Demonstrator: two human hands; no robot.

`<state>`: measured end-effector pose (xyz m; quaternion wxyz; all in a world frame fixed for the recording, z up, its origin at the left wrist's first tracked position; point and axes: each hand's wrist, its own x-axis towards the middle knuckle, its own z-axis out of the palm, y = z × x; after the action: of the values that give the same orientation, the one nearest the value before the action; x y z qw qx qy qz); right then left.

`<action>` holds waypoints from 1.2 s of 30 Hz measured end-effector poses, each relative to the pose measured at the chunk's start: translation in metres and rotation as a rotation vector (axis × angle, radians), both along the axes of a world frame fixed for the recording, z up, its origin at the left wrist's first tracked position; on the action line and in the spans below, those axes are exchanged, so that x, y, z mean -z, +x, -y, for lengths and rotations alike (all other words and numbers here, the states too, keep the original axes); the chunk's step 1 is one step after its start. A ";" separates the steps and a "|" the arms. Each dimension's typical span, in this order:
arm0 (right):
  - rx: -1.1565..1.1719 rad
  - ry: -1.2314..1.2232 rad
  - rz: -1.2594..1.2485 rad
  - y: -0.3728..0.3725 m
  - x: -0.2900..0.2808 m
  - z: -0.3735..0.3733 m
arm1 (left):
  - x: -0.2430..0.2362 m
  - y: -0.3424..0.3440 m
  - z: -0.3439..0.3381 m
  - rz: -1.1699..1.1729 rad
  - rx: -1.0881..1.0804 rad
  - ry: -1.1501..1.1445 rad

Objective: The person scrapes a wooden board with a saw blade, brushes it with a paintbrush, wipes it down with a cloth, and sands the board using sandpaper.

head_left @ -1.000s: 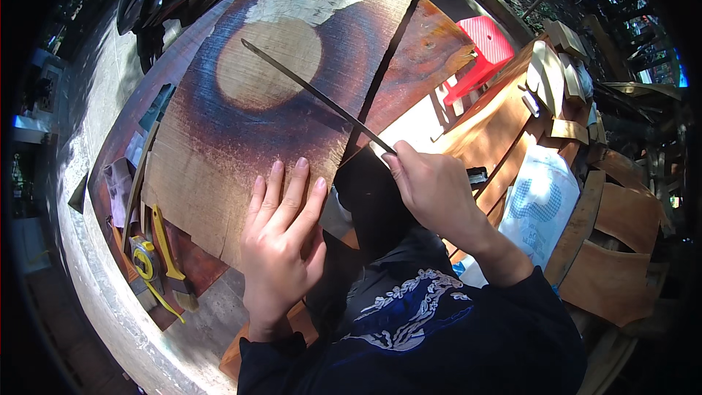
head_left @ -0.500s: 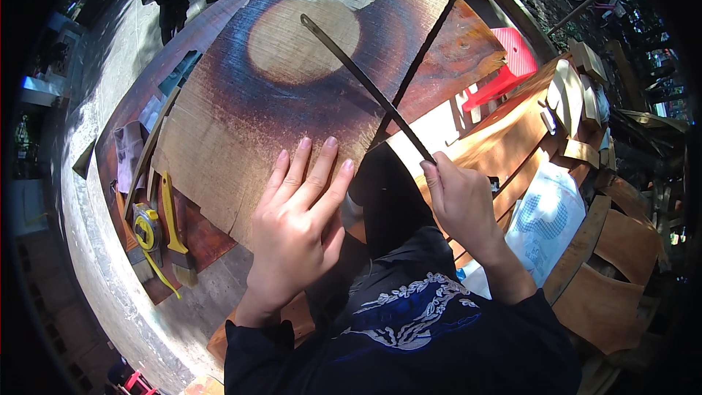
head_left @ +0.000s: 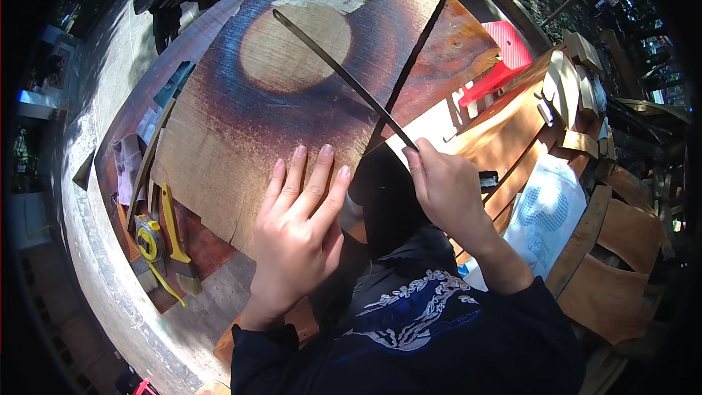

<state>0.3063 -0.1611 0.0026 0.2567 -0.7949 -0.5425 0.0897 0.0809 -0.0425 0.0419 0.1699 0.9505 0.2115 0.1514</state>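
A large wooden slab (head_left: 292, 95) lies tilted in front of me, with a pale round patch ringed by dark blue-brown staining. My left hand (head_left: 296, 230) rests flat on its near edge, fingers spread. My right hand (head_left: 446, 190) grips the near end of a long thin metal strip (head_left: 336, 73), which stretches diagonally up-left across the slab to the pale patch. The strip's far tip sits at the patch's upper edge.
A yellow tape measure (head_left: 150, 238) and a yellow-handled brush (head_left: 175, 238) lie at the slab's left. A red plastic stool (head_left: 504, 58) stands at upper right. Cut wooden pieces (head_left: 578, 80), curved boards (head_left: 599, 278) and a white printed bag (head_left: 545, 212) fill the right side.
The metal strip's far tip has moved further up the slab toward the pale patch. My left hand stays pressed on the slab's near edge, and my head has come closer.
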 end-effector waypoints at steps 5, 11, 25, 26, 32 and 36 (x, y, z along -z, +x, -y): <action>0.027 0.036 -0.032 -0.003 0.012 0.004 | 0.001 0.001 -0.004 0.019 0.009 -0.025; -0.028 0.079 0.073 0.002 0.006 -0.015 | -0.002 0.002 -0.003 0.004 -0.009 -0.043; 0.035 0.066 -0.001 -0.007 0.008 0.014 | -0.004 0.000 -0.004 0.037 0.004 -0.075; 0.043 0.067 -0.001 -0.008 0.005 0.014 | -0.004 -0.001 -0.003 0.020 0.006 -0.071; 0.055 -0.017 0.013 -0.008 -0.002 0.007 | 0.002 0.003 -0.003 0.026 -0.011 -0.016; 0.040 0.008 0.012 -0.005 -0.002 -0.006 | -0.004 0.003 -0.002 0.006 -0.002 -0.039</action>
<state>0.3012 -0.1547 0.0044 0.2583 -0.8049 -0.5286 0.0774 0.0843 -0.0404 0.0460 0.1891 0.9464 0.2147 0.1502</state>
